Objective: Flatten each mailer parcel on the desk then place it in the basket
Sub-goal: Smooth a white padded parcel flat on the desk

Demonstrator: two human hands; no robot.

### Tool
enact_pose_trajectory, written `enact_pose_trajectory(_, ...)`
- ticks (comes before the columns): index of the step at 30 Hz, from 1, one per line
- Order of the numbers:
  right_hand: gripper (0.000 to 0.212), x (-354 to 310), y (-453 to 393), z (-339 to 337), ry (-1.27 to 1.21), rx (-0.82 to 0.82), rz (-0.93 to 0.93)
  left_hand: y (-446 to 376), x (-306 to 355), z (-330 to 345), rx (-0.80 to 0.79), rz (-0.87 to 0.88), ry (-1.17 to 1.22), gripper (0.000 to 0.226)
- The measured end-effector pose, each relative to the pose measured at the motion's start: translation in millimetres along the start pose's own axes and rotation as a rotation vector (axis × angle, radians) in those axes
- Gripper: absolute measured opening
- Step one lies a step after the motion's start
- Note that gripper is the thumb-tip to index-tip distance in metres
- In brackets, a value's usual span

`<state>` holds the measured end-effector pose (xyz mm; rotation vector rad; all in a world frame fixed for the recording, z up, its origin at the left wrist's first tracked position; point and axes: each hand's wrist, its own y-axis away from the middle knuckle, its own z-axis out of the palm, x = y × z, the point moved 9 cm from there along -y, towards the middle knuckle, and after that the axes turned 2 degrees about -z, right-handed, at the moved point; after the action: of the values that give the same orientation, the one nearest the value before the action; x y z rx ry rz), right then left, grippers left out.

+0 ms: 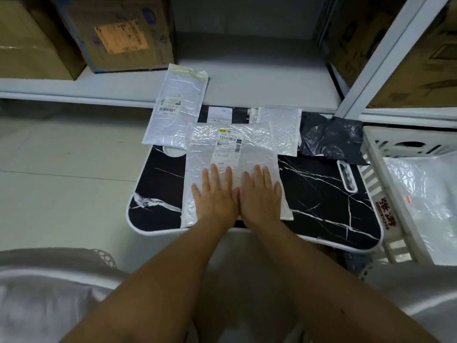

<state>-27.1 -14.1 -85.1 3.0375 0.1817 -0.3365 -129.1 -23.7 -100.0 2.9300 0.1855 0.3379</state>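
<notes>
A white bubble mailer [202, 149] with a shipping label lies flat in the middle of the small black marble-pattern desk [321, 194]. My left hand [215, 194] and my right hand [261, 191] press side by side on its near half, palms down and fingers straight. Behind it on the desk lie another white mailer [173, 105] at the far left, a smaller white mailer [282, 127] and a crumpled dark plastic mailer [331, 137]. The white slatted basket [373, 174] stands right of the desk with a shiny white mailer [420, 189] inside.
A grey metal shelf [247, 78] runs behind the desk, with cardboard boxes [116, 33] on its left part and more boxes [420, 58] on the right rack. Pale floor tiles [61, 169] lie left of the desk. My knees in light fabric [49, 293] fill the bottom.
</notes>
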Motion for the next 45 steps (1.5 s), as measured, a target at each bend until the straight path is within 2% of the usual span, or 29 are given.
enact_pose_trajectory(5,0.056,5.8,44.4,13.4,-0.001,0.059,0.038,35.1,-1.9,18.5,0.005,0.065,-0.013,0.055)
enact_pose_trajectory(14,0.053,12.2,57.5,24.7,0.125,0.022,0.004,43.8,-6.6,34.2,-0.072,0.09,-0.074,0.054)
enact_pose_trajectory(16,0.046,8.0,50.0,11.6,0.128,0.061,-0.026,40.5,-5.7,31.4,-0.077,0.092,-0.081,0.054)
enact_pose_trajectory(18,0.028,6.0,35.8,-5.2,0.14,0.143,-0.079,33.1,-2.0,14.8,0.039,0.125,-0.071,0.048)
enact_pose_trajectory(20,0.02,1.0,15.1,-18.4,0.168,0.194,-0.141,22.3,1.7,-4.7,0.177,0.166,-0.06,0.042)
enact_pose_trajectory(24,0.036,-2.1,-23.9,-14.4,0.167,0.03,-0.116,-15.5,0.4,-7.9,0.048,0.085,-0.05,0.062)
enact_pose_trajectory(29,0.031,-7.8,-41.8,-14.2,0.234,0.077,-0.103,-37.7,5.6,-21.3,0.125,0.153,-0.189,0.043)
enact_pose_trajectory(31,0.031,-7.9,-45.5,-9.4,0.169,0.078,-0.137,-42.8,0.2,-8.9,0.064,0.162,-0.154,0.041)
enact_pose_trajectory(34,0.044,-2.9,-57.1,6.6,0.08,-0.03,-0.147,-51.6,-2.9,3.3,-0.018,0.138,-0.174,0.044)
enact_pose_trajectory(37,0.034,-4.4,-66.4,-0.5,0.102,0.047,-0.167,-55.4,3.6,-12.0,0.111,0.149,-0.245,0.036)
enact_pose_trajectory(39,0.036,-5.8,-74.7,-3.3,0.12,0.055,-0.145,-63.3,7.1,-20.4,0.165,0.17,-0.273,0.036)
enact_pose_trajectory(42,0.037,-9.7,-92.3,-9.9,0.205,0.09,-0.14,-85.4,2.9,-26.3,0.13,0.129,-0.264,0.053)
enact_pose_trajectory(45,0.036,-13.1,-105.0,-11.4,0.244,0.117,-0.194,-95.1,-1.1,-30.7,0.144,0.154,-0.289,0.052)
